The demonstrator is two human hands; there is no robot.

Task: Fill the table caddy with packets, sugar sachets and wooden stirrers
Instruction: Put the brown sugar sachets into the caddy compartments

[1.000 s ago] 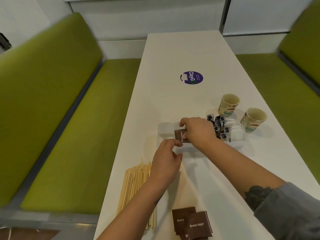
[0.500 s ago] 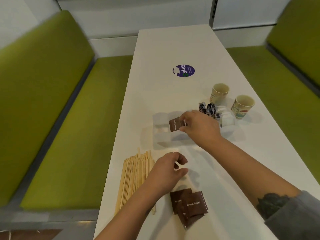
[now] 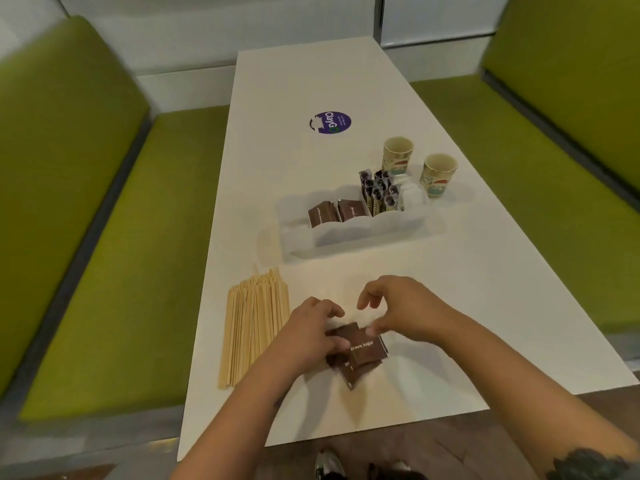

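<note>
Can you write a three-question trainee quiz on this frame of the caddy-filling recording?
1. True or false: the bundle of pale wooden stirrers lies on the white table, outside the translucent plastic caddy.
2. What do the left hand and right hand touch? A) the two patterned paper cups B) the loose brown sugar sachets C) the round purple sticker
3. Fill in: the brown sachets standing in the caddy lie to the ____ of the dark upright packets.

Key: 1 true; 2 B; 3 left.
</note>
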